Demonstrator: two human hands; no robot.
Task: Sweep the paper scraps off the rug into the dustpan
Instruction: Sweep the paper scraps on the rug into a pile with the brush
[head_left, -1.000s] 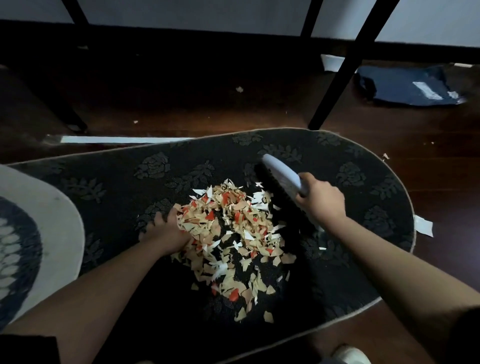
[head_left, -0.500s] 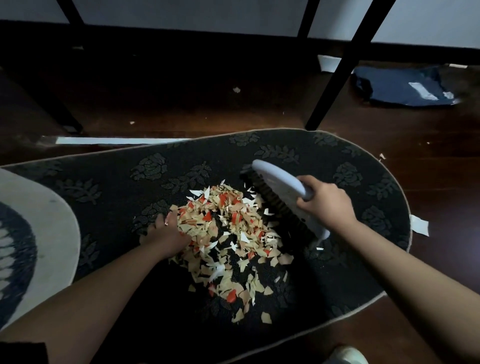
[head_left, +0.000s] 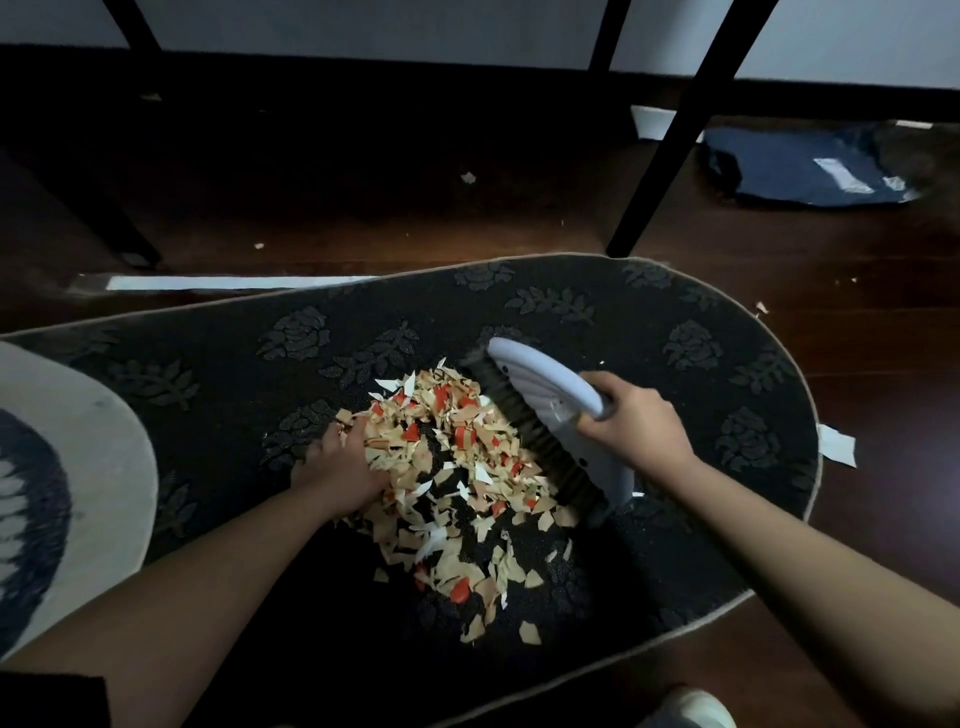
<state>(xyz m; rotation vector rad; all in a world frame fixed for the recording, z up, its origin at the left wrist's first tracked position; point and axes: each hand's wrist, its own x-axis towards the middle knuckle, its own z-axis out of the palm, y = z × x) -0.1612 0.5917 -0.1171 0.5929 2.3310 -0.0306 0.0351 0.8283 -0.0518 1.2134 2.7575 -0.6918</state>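
The dark floral rug (head_left: 571, 312) carries a heap of paper scraps (head_left: 457, 467) at its middle. No dustpan is visible. The right hand (head_left: 636, 426) grips the brush (head_left: 540, 410), bristles against the heap's right edge; the left hand (head_left: 340, 467) rests with its fingers buried in the left edge, their curl hidden. Short, low strokes toward that hand should keep the scraps bunched, not scattered.

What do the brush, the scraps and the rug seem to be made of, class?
Brush: smooth pale body with a soft sheen, probably moulded plastic; dark stiff bristles, likely synthetic.
Scraps: thin flat torn pieces in tan, white and red, matt, so paper or thin card.
Rug: dark textile with a short grainy pile, raised flower patterns and a pale bound edge; the fibre cannot be told.
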